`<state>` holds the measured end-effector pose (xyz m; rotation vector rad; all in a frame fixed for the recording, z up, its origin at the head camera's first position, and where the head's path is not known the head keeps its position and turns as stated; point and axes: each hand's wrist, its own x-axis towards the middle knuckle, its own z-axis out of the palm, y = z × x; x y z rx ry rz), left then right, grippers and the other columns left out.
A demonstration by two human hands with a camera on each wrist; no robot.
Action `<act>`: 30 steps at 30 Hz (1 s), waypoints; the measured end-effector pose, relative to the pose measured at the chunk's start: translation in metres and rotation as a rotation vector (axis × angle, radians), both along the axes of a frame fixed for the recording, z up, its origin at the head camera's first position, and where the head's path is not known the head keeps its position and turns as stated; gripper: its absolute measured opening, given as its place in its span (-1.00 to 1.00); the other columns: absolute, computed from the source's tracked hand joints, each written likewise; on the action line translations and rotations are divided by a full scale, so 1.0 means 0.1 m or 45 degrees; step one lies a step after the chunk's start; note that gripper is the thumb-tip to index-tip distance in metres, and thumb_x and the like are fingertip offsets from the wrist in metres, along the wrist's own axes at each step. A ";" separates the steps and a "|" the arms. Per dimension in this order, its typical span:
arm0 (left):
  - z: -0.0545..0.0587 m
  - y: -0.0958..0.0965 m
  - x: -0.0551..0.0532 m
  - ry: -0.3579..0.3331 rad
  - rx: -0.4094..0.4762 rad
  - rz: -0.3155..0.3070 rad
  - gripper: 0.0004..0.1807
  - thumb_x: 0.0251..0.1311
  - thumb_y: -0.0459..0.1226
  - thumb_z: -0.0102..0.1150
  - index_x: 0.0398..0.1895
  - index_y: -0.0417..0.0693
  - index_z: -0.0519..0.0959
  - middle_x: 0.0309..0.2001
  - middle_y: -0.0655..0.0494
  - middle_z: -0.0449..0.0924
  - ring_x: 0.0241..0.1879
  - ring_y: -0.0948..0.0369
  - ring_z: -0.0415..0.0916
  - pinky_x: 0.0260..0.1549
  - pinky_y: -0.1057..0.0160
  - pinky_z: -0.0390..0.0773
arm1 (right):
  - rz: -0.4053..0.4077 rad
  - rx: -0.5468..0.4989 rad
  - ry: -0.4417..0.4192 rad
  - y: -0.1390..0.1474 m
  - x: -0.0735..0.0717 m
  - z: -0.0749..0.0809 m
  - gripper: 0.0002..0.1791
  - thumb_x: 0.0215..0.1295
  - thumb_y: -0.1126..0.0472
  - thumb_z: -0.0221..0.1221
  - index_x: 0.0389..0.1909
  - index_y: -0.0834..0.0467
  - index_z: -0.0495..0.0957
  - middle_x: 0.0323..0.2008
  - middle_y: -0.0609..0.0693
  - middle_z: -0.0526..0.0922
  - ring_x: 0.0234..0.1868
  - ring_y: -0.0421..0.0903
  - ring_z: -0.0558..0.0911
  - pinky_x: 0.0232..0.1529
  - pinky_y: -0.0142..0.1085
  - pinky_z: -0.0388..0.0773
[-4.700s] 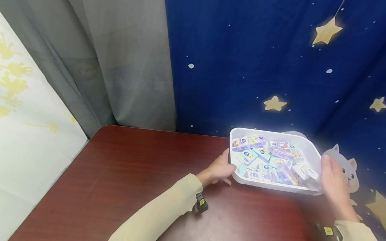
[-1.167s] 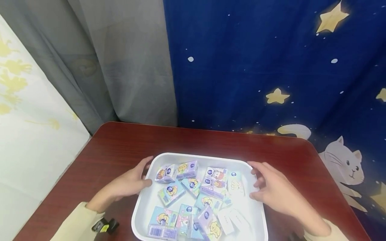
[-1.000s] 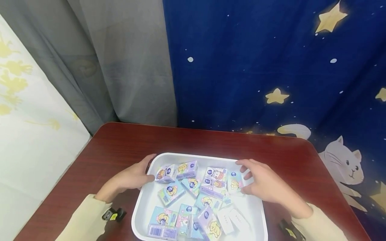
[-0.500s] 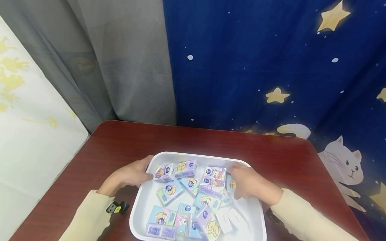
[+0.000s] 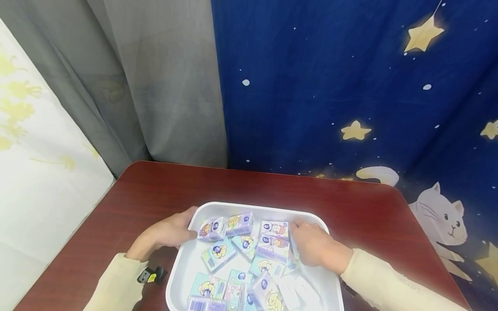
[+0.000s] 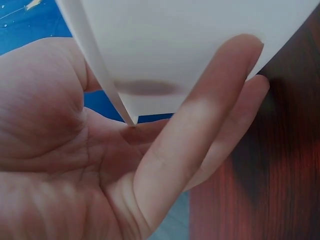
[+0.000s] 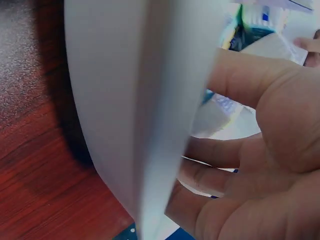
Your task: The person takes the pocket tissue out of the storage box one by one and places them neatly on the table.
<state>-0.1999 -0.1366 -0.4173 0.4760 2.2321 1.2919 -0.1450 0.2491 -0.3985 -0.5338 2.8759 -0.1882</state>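
Observation:
A white plastic bin [image 5: 254,208] holds several small tissue packs in purple, teal and white wrappers, such as a purple pack [image 5: 273,247]. My left hand [image 5: 169,230] grips the bin's left rim, thumb over the edge and fingers [image 6: 200,120] against the outer wall. Inside the bin's right side, my right hand [image 5: 313,244] reaches down with its fingers curled round a teal tissue pack [image 5: 295,249], mostly hidden beneath it. In the right wrist view, the bin wall [image 7: 115,100] covers the fingertips.
The bin stands on a dark red wooden table [image 5: 155,185] near its front. A blue curtain [image 5: 280,108] with stars and a grey curtain [image 5: 175,86] hang behind. White cloth [image 5: 46,207] borders the left side.
The bin was carried from the back right to the front middle of the table. My right hand has left the rim and moved left, down into the bin onto a teal pack.

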 end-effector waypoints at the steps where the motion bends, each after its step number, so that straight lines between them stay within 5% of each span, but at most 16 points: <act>1: 0.00 0.00 0.00 0.001 0.001 -0.002 -0.26 0.41 -0.51 0.25 0.56 -0.36 0.14 -0.10 -0.15 0.69 -0.32 -0.03 0.80 -0.47 -0.07 0.83 | 0.000 -0.001 -0.001 0.01 0.00 0.01 -0.22 0.02 0.55 0.52 0.34 0.50 0.51 0.28 0.31 0.58 0.08 0.34 0.71 0.24 0.14 0.68; 4: -0.02 0.00 0.00 0.004 0.006 -0.006 -0.24 0.40 -0.51 0.25 0.57 -0.36 0.12 -0.11 -0.15 0.70 -0.32 -0.03 0.80 -0.48 -0.08 0.82 | -0.027 -0.023 -0.014 0.04 -0.01 0.09 -0.16 -0.13 0.54 0.59 0.30 0.45 0.56 0.28 0.32 0.59 0.14 0.31 0.68 0.28 0.13 0.66; 8: -0.02 -0.02 0.01 0.015 -0.010 0.003 -0.23 0.39 -0.51 0.25 0.58 -0.36 0.12 -0.12 -0.15 0.70 -0.33 -0.02 0.80 -0.49 -0.06 0.82 | -0.100 -0.085 -0.053 0.08 0.00 0.20 -0.10 -0.25 0.45 0.69 0.29 0.30 0.62 0.15 0.21 0.60 -0.09 0.21 0.66 -0.08 -0.01 0.74; 12: -0.02 -0.03 0.02 0.016 -0.014 0.009 -0.24 0.39 -0.51 0.24 0.57 -0.35 0.13 -0.12 -0.15 0.69 -0.34 -0.02 0.79 -0.49 -0.05 0.82 | -0.151 -0.150 -0.071 0.13 0.02 0.28 -0.05 -0.27 0.37 0.71 0.32 0.19 0.63 0.02 0.08 0.54 -0.31 0.06 0.57 -0.38 -0.15 0.59; 20: -0.01 -0.05 0.02 0.007 -0.001 -0.004 -0.24 0.41 -0.51 0.23 0.57 -0.36 0.10 -0.12 -0.15 0.69 -0.33 -0.02 0.80 -0.48 -0.05 0.82 | -0.123 -0.294 0.031 0.32 0.02 0.37 -0.09 -0.24 0.32 0.68 0.31 0.18 0.66 0.04 0.01 0.59 -0.24 -0.04 0.59 -0.34 -0.20 0.61; 30: -0.01 -0.01 -0.01 -0.020 0.000 -0.007 -0.22 0.43 -0.48 0.27 0.59 -0.34 0.09 -0.12 -0.15 0.70 -0.33 -0.02 0.81 -0.45 -0.05 0.83 | -0.126 -0.462 0.095 0.76 -0.13 0.43 -0.11 -0.10 0.22 0.71 0.34 0.26 0.61 0.01 0.04 0.66 -0.16 -0.05 0.63 -0.17 -0.11 0.70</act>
